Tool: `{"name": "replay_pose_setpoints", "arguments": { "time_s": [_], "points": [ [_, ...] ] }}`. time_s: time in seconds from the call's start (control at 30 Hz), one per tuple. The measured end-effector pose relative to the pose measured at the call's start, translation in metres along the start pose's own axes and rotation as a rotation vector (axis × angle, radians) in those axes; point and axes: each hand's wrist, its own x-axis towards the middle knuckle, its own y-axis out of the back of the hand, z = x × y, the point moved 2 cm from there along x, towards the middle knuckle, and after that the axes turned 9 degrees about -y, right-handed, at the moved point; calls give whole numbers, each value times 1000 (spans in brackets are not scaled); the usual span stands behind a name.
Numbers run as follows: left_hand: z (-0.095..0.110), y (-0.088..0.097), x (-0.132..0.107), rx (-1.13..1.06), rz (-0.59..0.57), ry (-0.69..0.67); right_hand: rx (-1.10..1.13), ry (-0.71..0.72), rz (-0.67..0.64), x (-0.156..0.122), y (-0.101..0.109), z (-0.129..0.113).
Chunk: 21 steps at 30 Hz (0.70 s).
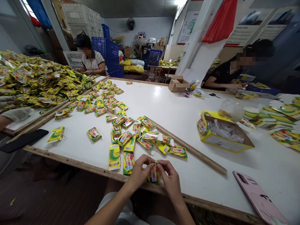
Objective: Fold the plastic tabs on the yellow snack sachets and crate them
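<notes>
At the near edge of the white table, a small yellow-green printed box (154, 175) stands between my two hands. My left hand (143, 170) pinches its upper left side, and the fingers of my right hand (169, 175) close on its upper right. Thumbs and fingertips meet around the top, so the top flap is mostly hidden. Just left of my hands lie a flat yellow box (114, 157) and a box with a red and green print (128, 162). Beyond them spreads a loose pile of similar small boxes (125, 137).
A wooden strip (187, 147) runs diagonally right of the pile. An open display carton (225, 134) holds clear plastic bags. A pink phone (257, 197) lies at right, and a dark phone-like object (24, 140) at left. Co-workers sit across; a gloved hand (18, 114) shows at left.
</notes>
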Motion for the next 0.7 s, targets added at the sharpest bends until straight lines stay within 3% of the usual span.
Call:
{"name": "replay_pose_setpoints", "arguments": {
  "time_s": [0.13, 0.2, 0.27, 0.33, 0.43, 0.5, 0.57, 0.7],
  "points": [
    [-6, 2, -9, -24, -46, 10, 11, -12, -40, -5, -6, 1],
    [-7, 3, -11, -26, -44, 9, -38, 1, 12, -8, 5, -7],
    [-7, 4, -13, -27, -30, 22, -149, 12, 91, -15, 36, -16],
    [-8, 5, -13, -12, -7, 50, -318, -14, 107, -22, 82, -25],
    [-7, 5, -12, 21, 2, 83, -583, -156, -27, -33, 149, -31],
    [-7, 3, -11, 35, -16, 93, -686, -227, -44, -35, 173, -30],
    [-7, 3, -10, 40, -27, 95, -709, -238, 4, -26, 173, -24],
    [-9, 5, -12, 48, 8, 96, -736, -233, 174, 18, 132, -2]
  ]
}}
